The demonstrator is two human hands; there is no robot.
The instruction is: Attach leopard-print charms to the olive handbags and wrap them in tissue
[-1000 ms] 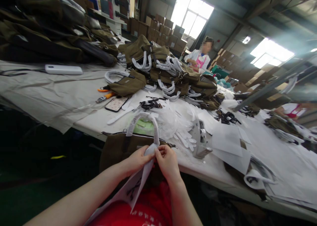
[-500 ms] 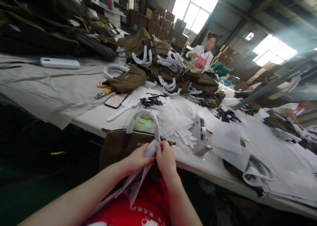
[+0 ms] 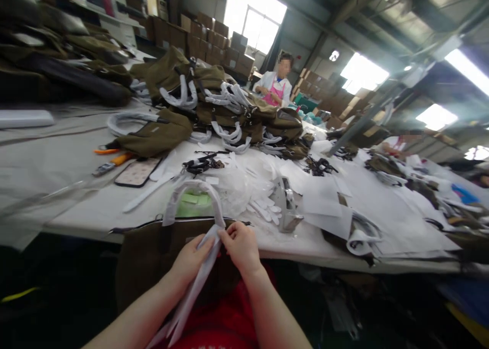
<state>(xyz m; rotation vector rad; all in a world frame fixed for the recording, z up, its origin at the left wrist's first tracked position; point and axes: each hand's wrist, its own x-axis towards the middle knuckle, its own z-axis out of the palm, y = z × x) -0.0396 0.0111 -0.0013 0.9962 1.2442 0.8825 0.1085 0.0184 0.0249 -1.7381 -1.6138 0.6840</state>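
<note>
The left hand (image 3: 193, 257) grips a white paper (image 3: 201, 277) slanting lengthwise from near left to the right foot of the bag (image 3: 147, 249)'s handle (image 3: 217, 206). The right hand (image 3: 240, 244), nearer that foot, pinches the paper's far end at the desk (image 3: 91, 209)'s near edge.

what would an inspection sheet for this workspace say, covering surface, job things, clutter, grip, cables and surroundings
Surface: pale table, its covering wrinkled at left.
Job's things: olive bag at the near edge; handle wrapped in white; white strip at its lower end.
Clutter: patterned phone, orange-handled tool, bag pile.
Grip: left hand holds the white strip; right hand pinches near its upper end.
Cables: nothing seen for certain; dark corded bundle is unclear.
Surroundings: person in pink apron beyond the table; stacked cartons.
</note>
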